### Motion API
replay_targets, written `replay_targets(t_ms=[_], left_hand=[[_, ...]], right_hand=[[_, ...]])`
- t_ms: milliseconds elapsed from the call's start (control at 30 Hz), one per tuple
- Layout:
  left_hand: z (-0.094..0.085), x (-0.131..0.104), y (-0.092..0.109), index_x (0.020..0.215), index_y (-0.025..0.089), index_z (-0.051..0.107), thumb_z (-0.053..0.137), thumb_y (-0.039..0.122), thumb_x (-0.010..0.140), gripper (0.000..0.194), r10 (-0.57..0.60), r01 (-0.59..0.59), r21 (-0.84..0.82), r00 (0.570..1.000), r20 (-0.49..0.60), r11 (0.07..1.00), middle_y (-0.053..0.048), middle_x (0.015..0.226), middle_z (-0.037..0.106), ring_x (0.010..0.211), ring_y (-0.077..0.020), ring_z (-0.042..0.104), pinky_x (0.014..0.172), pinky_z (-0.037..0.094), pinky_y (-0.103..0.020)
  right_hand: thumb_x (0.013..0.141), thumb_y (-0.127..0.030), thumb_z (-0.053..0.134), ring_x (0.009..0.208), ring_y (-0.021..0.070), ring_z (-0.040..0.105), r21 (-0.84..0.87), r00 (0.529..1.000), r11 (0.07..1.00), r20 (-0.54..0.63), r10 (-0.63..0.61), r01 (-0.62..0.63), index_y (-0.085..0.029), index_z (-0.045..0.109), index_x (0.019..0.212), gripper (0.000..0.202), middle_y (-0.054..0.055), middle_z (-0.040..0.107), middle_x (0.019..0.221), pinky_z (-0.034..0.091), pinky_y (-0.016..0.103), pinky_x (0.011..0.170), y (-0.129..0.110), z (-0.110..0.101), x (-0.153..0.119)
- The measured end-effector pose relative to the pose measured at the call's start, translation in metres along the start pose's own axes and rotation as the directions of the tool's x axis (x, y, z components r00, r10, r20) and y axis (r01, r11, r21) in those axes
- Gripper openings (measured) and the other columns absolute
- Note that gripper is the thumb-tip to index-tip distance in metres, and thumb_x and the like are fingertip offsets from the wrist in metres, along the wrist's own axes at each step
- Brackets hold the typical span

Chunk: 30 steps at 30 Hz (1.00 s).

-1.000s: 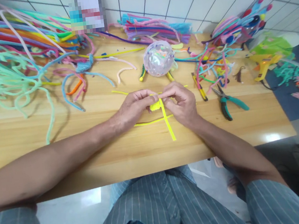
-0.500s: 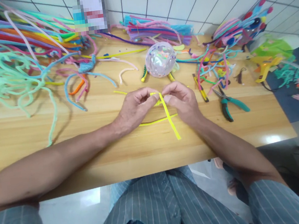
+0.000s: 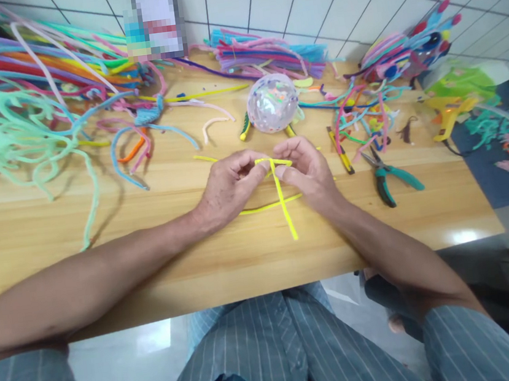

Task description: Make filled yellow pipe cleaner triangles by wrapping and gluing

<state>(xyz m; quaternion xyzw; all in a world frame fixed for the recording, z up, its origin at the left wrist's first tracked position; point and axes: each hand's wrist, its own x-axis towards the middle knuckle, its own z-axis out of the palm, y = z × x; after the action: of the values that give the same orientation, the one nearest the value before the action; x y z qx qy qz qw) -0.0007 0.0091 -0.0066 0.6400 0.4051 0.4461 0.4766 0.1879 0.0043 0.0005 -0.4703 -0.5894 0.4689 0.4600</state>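
Note:
Between my two hands is a bent yellow pipe cleaner (image 3: 284,202), one end hanging toward me and a short loop near the fingertips. My left hand (image 3: 230,187) pinches its folded part between thumb and fingers. My right hand (image 3: 308,171) has its thumb against the yellow strand, with the fingers curled behind it; part of the grip is hidden. Under the hands, another yellow pipe cleaner (image 3: 261,208) lies on the wooden table (image 3: 199,271). Just beyond them sits a clear, confetti-speckled ball (image 3: 273,103).
Green-handled pliers (image 3: 389,177) and a yellow utility knife (image 3: 341,150) lie to the right, near a yellow glue gun (image 3: 452,114). Heaps of coloured pipe cleaners (image 3: 17,114) cover the left. A purple and blue bundle (image 3: 265,53) lies by the tiled wall.
The hanging yellow end has swung slightly left and is more upright. A bent yellow section now shows by my right fingers, which have opened a little and shifted.

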Motion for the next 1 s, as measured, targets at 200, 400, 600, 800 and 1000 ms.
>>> replay_targets(t_ms=[200, 400, 600, 800, 1000], left_hand=[[-0.0006, -0.0011, 0.0011, 0.096, 0.018, 0.080, 0.069, 0.042, 0.093, 0.027, 0.011, -0.011, 0.038, 1.000, -0.002, 0.999, -0.006, 0.091, 0.079, 0.080, -0.0183, 0.065, 0.079, 0.049, -0.030], [-0.0003, -0.0017, -0.0029, 0.100, 0.017, 0.080, 0.070, 0.050, 0.094, 0.035, -0.034, 0.038, -0.078, 0.998, 0.045, 0.996, -0.007, 0.095, 0.080, 0.085, -0.0190, 0.068, 0.084, 0.052, -0.031], [0.0007, 0.0012, -0.0045, 0.093, 0.017, 0.079, 0.078, 0.060, 0.088, 0.043, -0.058, 0.072, -0.212, 0.996, 0.070, 0.975, -0.004, 0.088, 0.076, 0.080, -0.0160, 0.064, 0.080, 0.051, -0.028], [0.0032, 0.0051, -0.0069, 0.085, 0.016, 0.078, 0.085, 0.059, 0.082, 0.044, -0.084, 0.095, -0.335, 0.995, 0.046, 0.937, -0.002, 0.078, 0.072, 0.070, -0.0129, 0.060, 0.071, 0.050, -0.026], [0.0049, 0.0072, -0.0081, 0.084, 0.016, 0.077, 0.088, 0.058, 0.078, 0.044, -0.162, 0.169, -0.444, 0.985, 0.052, 0.880, -0.002, 0.076, 0.073, 0.068, -0.0135, 0.063, 0.070, 0.053, -0.027]], right_hand=[[0.075, -0.046, 0.088, 0.089, 0.0162, 0.064, -0.004, 0.999, 1.000, 0.042, 0.010, -0.010, -0.025, 0.063, 0.101, 0.042, -0.001, 0.067, 0.093, 0.052, 0.028, 0.073, 0.0016, -0.0003, -0.0011], [0.073, -0.036, 0.086, 0.086, 0.0159, 0.064, -0.030, 0.999, 0.999, 0.039, 0.015, -0.014, -0.024, 0.061, 0.097, 0.037, -0.002, 0.067, 0.091, 0.050, 0.027, 0.070, 0.0028, 0.0010, 0.0001], [0.073, -0.037, 0.085, 0.081, 0.0147, 0.064, -0.038, 0.999, 0.999, 0.044, 0.011, -0.009, -0.023, 0.062, 0.095, 0.035, -0.003, 0.068, 0.087, 0.053, 0.028, 0.072, 0.0027, 0.0015, 0.0006], [0.068, -0.040, 0.092, 0.071, 0.0132, 0.066, 0.041, 0.995, 0.995, 0.046, 0.094, -0.096, -0.024, 0.061, 0.094, 0.044, -0.005, 0.069, 0.082, 0.056, 0.027, 0.066, 0.0019, 0.0048, 0.0003], [0.068, -0.042, 0.095, 0.069, 0.0155, 0.072, 0.118, 0.980, 0.976, 0.098, 0.173, -0.184, -0.026, 0.058, 0.096, 0.050, -0.006, 0.071, 0.079, 0.062, 0.031, 0.072, 0.0015, 0.0074, -0.0016]])
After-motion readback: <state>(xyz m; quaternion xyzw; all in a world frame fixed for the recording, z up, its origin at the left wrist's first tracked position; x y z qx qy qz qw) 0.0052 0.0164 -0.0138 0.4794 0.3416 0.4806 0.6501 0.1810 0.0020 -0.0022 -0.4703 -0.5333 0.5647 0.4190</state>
